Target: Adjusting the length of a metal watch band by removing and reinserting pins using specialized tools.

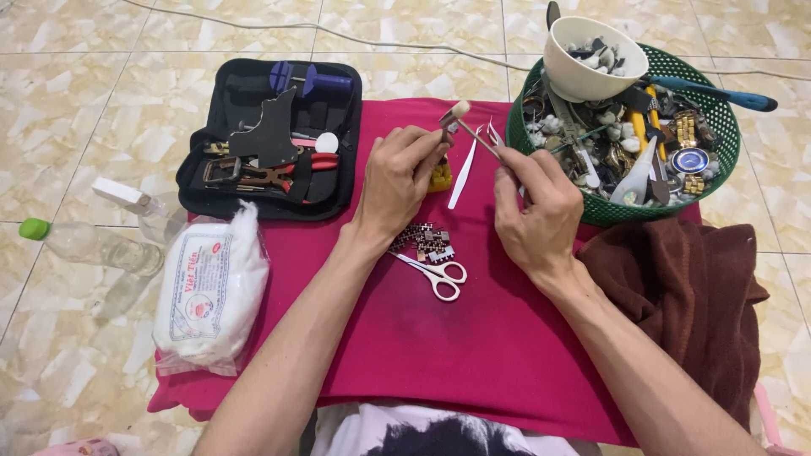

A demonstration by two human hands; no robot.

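A plastic bottle lies on the floor at far left, beside a white bag and a black tool case on the pink cloth. The left hand pinches a small hammer near its head. Scissors and metal links lie below. The right hand is closed on tweezers, close by the hammer. A green basket stands at right.

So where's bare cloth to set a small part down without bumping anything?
The near stretch of pink cloth, between the white scissors and the front edge, is bare. A smaller patch lies between the white bag and the left hand. It is crowded around both hands, the green basket and the black tool case.
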